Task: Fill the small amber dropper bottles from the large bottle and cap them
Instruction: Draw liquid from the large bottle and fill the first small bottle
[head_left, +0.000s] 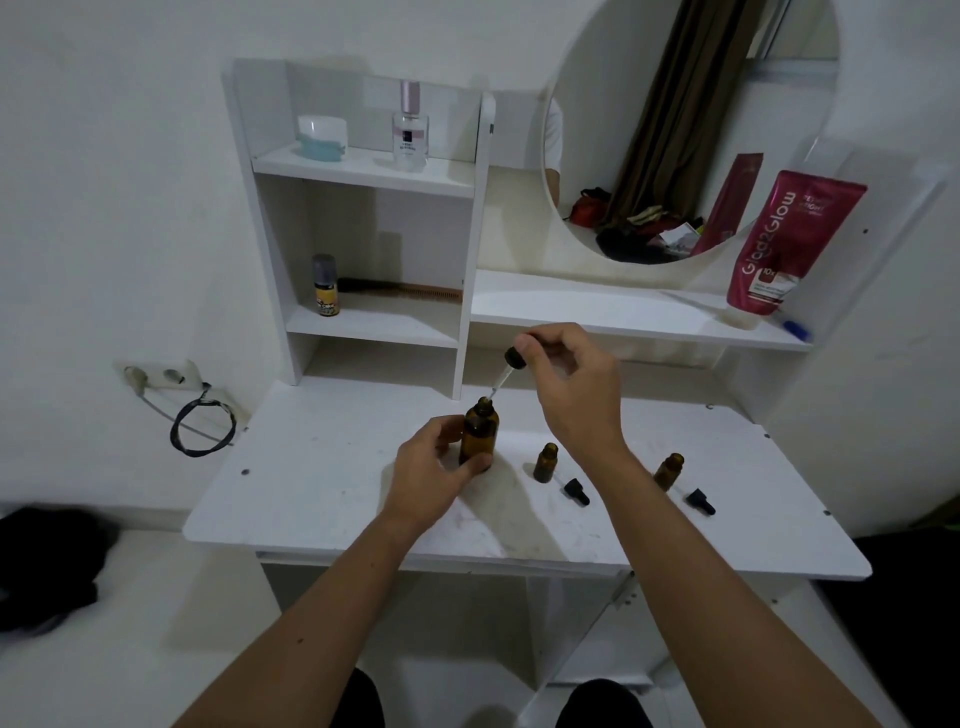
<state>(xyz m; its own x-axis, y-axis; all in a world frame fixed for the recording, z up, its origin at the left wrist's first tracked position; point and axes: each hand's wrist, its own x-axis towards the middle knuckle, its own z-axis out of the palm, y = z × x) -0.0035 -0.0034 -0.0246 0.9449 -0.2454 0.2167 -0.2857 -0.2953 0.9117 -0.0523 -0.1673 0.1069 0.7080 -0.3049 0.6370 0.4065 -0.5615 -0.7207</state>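
The large bottle (479, 435) is stood upright on the white table (322, 467) and is gripped around its lower body by the left hand (431, 467), fingers and thumb curled about it. A dropper (506, 370) is pinched by its black cap in the right hand (566, 384), tilted, its glass tip placed at the bottle's open mouth. 2 small bottles (545, 462) (669, 470) are stood uncapped to the right, each with a black dropper cap (576, 491) (700, 501) laid just beside it.

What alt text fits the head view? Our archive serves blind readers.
A left hand grips a large amber bottle on a white table while the right hand pinches a dropper at its mouth. Two small open bottles stand to the right, beside their caps.
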